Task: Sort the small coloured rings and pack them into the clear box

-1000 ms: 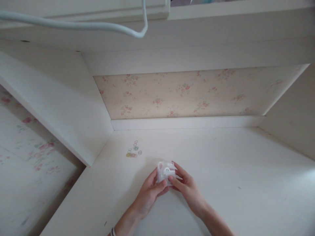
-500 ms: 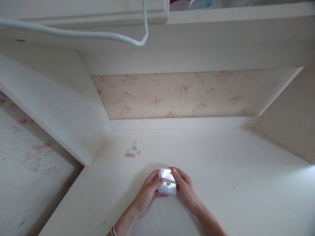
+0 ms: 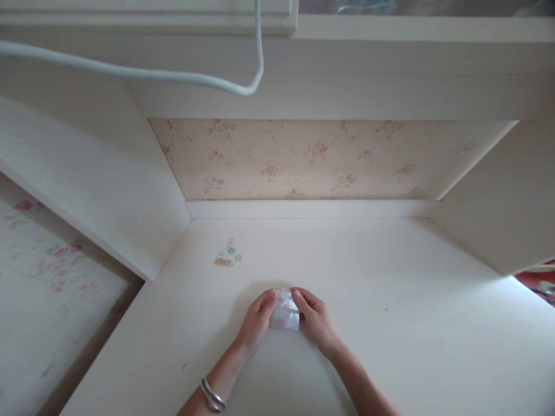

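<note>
Left hand [image 3: 255,325] has slid its thumb up the plastic case [image 3: 284,321] it grips; right hand [image 3: 319,325] pinches the opposite upper corner, perhaps a flap, needing steady support; rings [image 3: 224,262] lie beyond on the worktop [image 3: 347,277].

The left hand [image 3: 254,323] and right hand [image 3: 319,326] are bare, as are the visible forearms. A shiny, silvery bracelet [image 3: 213,395] circles the left wrist (two rounded bands show, with pale highlights and darker grey streaks).
</note>
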`<move>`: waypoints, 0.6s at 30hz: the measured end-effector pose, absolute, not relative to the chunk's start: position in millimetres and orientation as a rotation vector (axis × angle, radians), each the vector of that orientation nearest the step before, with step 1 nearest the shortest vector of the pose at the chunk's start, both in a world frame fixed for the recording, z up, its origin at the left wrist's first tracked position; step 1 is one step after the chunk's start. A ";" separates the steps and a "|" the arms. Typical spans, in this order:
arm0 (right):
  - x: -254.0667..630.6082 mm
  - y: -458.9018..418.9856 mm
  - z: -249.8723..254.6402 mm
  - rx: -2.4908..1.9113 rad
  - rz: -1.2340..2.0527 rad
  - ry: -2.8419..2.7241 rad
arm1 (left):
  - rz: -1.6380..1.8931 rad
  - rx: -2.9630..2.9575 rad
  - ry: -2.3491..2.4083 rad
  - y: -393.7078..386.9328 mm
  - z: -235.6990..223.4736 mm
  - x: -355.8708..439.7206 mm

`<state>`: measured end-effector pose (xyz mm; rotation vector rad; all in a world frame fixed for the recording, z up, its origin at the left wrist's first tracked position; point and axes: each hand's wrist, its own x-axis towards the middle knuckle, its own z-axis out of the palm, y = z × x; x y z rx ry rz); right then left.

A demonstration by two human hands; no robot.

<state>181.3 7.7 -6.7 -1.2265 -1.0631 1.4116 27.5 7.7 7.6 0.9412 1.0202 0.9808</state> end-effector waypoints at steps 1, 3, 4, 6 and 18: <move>186.5 8.0 -4.3 -1.236 1.439 -1.017 | 0.970 0.937 1.029 7.3 7.5 27.7; 204.1 11.2 -0.2 -1.278 1.432 -0.930 | 0.976 0.904 1.054 6.4 5.6 27.5; 216.9 14.5 1.2 -1.314 1.384 -0.888 | 0.988 0.891 1.067 5.9 3.9 27.3; 248.9 24.7 2.2 -1.429 1.261 -0.831 | 1.005 0.903 1.077 5.0 -1.0 26.7; 412.9 96.0 -19.8 -2.092 0.596 -1.086 | 0.904 1.328 1.258 -1.0 -13.3 30.8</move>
